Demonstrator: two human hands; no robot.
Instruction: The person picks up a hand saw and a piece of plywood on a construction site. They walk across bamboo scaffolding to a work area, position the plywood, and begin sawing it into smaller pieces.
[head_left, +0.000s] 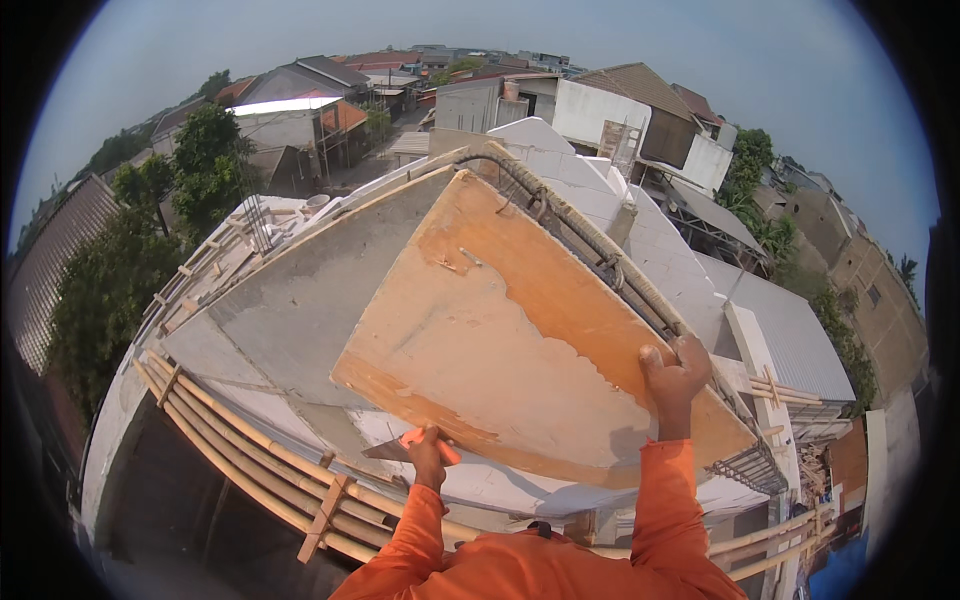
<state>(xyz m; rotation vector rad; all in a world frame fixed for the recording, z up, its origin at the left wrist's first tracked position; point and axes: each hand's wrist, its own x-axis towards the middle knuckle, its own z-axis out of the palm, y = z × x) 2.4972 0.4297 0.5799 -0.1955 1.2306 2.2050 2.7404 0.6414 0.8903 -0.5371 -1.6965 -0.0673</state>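
A large board [450,320], orange-brown and coated in part with pale dried cement, leans in front of me against the wall top. My right hand [676,382] grips its upper right edge. Below the board's lower edge, my left hand [428,462] is closed round the orange handle of a trowel [385,451], whose dark metal blade points left. The palm side of both hands is hidden. Behind the board's upper edge run bent reinforcing bars [545,208] along the wall top.
Bamboo poles [260,455] tied with wooden crosspieces run along the lower left, over a drop. Grey wall panels [320,240] stand left of the board. A rebar cage [750,470] juts out at the right. Pale block walls [640,240] and neighbouring roofs lie beyond.
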